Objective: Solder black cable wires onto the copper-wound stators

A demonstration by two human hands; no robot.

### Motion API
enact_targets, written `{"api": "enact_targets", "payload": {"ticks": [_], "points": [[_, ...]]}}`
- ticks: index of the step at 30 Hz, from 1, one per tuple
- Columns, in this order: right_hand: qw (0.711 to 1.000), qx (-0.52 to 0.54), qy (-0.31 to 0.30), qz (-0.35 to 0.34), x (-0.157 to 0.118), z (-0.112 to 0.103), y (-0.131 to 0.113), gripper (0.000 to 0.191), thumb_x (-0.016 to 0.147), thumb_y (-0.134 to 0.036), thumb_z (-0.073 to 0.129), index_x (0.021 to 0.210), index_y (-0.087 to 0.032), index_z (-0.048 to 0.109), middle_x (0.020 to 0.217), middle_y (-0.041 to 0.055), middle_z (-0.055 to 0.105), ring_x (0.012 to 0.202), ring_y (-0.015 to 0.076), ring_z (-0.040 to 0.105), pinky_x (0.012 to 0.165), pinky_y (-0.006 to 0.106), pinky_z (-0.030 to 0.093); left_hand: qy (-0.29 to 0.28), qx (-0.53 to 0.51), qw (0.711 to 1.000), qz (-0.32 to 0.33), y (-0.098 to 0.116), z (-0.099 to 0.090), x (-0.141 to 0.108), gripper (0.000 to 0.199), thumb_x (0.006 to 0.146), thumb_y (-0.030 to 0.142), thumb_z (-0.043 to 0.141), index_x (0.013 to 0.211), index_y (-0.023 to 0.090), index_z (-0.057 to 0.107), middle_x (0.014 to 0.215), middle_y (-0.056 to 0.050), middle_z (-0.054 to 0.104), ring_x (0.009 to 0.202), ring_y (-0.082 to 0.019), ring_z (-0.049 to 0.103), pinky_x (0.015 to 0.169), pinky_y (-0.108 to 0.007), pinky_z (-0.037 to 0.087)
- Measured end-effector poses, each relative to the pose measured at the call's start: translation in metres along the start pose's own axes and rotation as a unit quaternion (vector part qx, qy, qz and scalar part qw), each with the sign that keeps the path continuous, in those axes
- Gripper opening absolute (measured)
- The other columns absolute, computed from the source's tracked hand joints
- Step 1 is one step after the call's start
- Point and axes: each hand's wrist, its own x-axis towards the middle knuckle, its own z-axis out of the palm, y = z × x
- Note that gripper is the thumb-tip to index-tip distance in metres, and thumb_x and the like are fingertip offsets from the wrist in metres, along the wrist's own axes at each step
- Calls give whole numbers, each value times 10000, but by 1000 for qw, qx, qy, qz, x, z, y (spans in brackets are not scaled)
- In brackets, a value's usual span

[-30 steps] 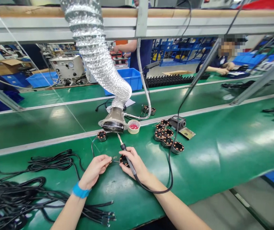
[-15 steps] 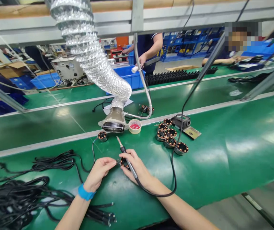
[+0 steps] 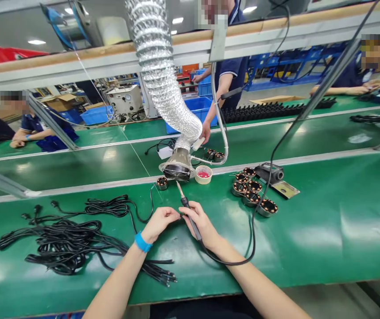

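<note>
My right hand (image 3: 205,226) is closed around a soldering iron (image 3: 194,225), its tip angled up and away from me toward the fume hood. Those fingers also come together around a small dark part (image 3: 181,215), mostly hidden now; half a second ago a round stator with copper windings showed there. Thumb and fingers of my left hand (image 3: 161,225), a blue band at its wrist, pinch beside that part; what they hold is too small to make out. Just beyond my hands, a single stator (image 3: 162,183) with a black lead sits before the fume hood (image 3: 177,166).
Black power cords (image 3: 67,243) lie bundled at left. Several stators (image 3: 252,198) cluster at right, beside a metal iron holder (image 3: 269,172). A round tub (image 3: 203,175) with red contents stands by the hood. The iron's cable (image 3: 253,230) loops over my right forearm. Co-workers sit and stand beyond the belt.
The view has tilted up, shifting things rightward in the picture. My hands have come closer together, and the stator is now mostly hidden. A standing co-worker's hand has reached down behind the hood.
</note>
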Motion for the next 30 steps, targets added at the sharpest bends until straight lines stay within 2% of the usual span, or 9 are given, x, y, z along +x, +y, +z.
{"api": "enact_targets", "payload": {"ticks": [2, 5, 7, 10, 14, 18, 24, 27, 30], "points": [[1000, 3, 17, 3, -2, 6, -1, 431, 924, -64, 457, 1303, -252, 542, 1183, 89, 503, 1010, 158, 614, 866, 301, 553, -33, -25, 999, -6, -3, 1, 0, 360, 711, 471, 758, 718, 129, 645, 522, 65, 427, 425, -45, 254, 435, -224, 121], [995, 13, 84, 48, -3, 15, -9, 307, 915, -89, 497, 1170, -221, 605, 1055, 68, 543, 902, 149, 626, 808, 287, 555, -51, -103, 993, -14, -11, 5, 2, 340, 715, 445, 752, 708, 142, 595, 526, 73, 414, 386, -40, 295, 406, -213, 156], [990, 18, 117, 76, -2, 18, -15, 242, 914, -95, 504, 1094, -210, 619, 994, 58, 561, 880, 153, 625, 801, 290, 550, -35, -144, 989, -1, -16, 7, 5, 347, 705, 440, 763, 708, 141, 586, 545, 63, 443, 390, -42, 331, 397, -206, 201], [989, 30, 121, 74, -1, 20, -22, 249, 905, -86, 500, 1095, -209, 606, 1003, 66, 583, 924, 165, 628, 846, 307, 542, 5, -161, 987, 26, -16, 7, 7, 350, 703, 431, 778, 730, 127, 608, 567, 49, 476, 424, -46, 368, 410, -193, 273], [992, 24, 110, 62, 1, 8, -30, 338, 899, -95, 511, 1213, -209, 565, 1123, 103, 575, 1003, 179, 631, 896, 321, 537, 69, -61, 994, 66, -6, -2, 11, 353, 706, 436, 767, 762, 101, 669, 587, 10, 549, 468, -66, 451, 439, -192, 351], [990, -19, 116, 72, 6, -20, -46, 318, 940, -143, 491, 1243, -214, 556, 1150, 110, 573, 949, 170, 658, 868, 304, 548, 159, 29, 984, 81, 7, -20, 30, 333, 674, 435, 754, 712, 111, 688, 574, -17, 605, 452, -93, 504, 421, -206, 391], [973, -182, 131, 46, -3, -75, -68, 289, 974, -171, 470, 1235, -221, 585, 1130, 100, 633, 906, 190, 680, 806, 295, 547, 305, 37, 946, 103, 15, -54, 68, 232, 678, 344, 740, 609, 133, 671, 496, -18, 600, 403, -114, 515, 409, -221, 417], [957, -265, 120, 15, -23, -110, -68, 340, 976, -163, 483, 1299, -229, 566, 1116, 94, 667, 934, 202, 682, 832, 306, 539, 365, 17, 920, 144, 17, -63, 70, 213, 717, 354, 708, 690, 144, 695, 630, -58, 685, 572, -171, 644, 527, -259, 513], [924, -356, 136, 13, -45, -146, -65, 341, 973, -191, 515, 1307, -217, 579, 1084, 98, 676, 889, 204, 681, 805, 314, 541, 410, -16, 890, 199, 19, -65, 56, 281, 818, 405, 603, 868, 140, 685, 886, -99, 730, 800, -182, 696, 681, -267, 552]]}}
